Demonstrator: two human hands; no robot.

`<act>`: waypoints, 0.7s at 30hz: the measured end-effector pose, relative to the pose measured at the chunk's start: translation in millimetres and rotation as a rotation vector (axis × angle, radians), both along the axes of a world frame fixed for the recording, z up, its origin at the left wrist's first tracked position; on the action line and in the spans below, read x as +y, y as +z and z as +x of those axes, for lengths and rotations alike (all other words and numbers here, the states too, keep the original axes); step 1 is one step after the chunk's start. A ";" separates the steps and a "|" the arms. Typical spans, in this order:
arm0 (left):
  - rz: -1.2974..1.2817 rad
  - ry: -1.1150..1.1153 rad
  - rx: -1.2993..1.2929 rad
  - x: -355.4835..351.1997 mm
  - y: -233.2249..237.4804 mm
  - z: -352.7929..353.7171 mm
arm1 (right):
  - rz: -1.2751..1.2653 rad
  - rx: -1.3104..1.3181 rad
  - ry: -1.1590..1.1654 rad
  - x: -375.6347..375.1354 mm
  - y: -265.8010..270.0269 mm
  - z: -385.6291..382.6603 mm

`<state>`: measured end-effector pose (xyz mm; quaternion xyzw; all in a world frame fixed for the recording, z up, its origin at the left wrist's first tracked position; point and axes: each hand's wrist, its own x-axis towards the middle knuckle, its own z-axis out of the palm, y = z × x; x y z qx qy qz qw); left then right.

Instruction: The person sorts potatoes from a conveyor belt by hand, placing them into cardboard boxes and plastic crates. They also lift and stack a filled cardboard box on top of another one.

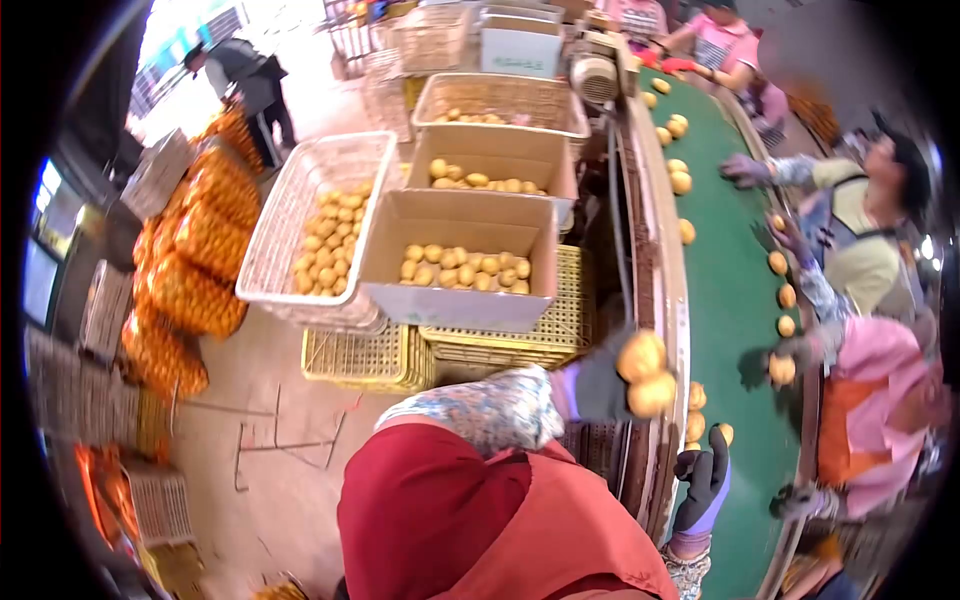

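My left hand [603, 382], in a dark glove with a purple cuff, is closed on two yellow potatoes [648, 376] at the near edge of the green belt [725, 330]. It is slightly blurred. Lower right, my right hand [703, 482] is over the belt in a similar glove, fingers apart, with nothing visible between them. One potato [726, 433] lies by its fingertips, and a few others [696, 426] lie just beyond along the belt's edge.
Left of the belt, a cardboard box [460, 305] and a pink basket [265, 255] hold potatoes, above yellow crates [370, 358]. A motor [597, 78] sits at the belt's far end. Several co-workers reach over the opposite side. Orange net sacks [195, 290] and another person [245, 80] are farther left.
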<state>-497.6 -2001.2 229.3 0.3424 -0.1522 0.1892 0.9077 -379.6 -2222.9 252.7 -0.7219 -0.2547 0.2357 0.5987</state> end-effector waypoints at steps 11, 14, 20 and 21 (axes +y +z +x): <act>-0.606 1.070 0.038 334.3 -114.8 -230.1 | -0.041 0.003 0.156 14.6 -4.8 0.9; -0.462 0.684 0.021 322.9 -131.0 -182.2 | -0.122 -0.020 0.124 -8.1 5.0 -8.0; 0.322 0.380 0.535 99.6 -10.2 56.6 | -0.214 -0.045 -0.391 -90.6 -3.6 -19.8; 0.387 0.221 0.632 81.3 11.8 76.4 | -0.246 -0.158 -0.477 -116.7 -14.2 -22.9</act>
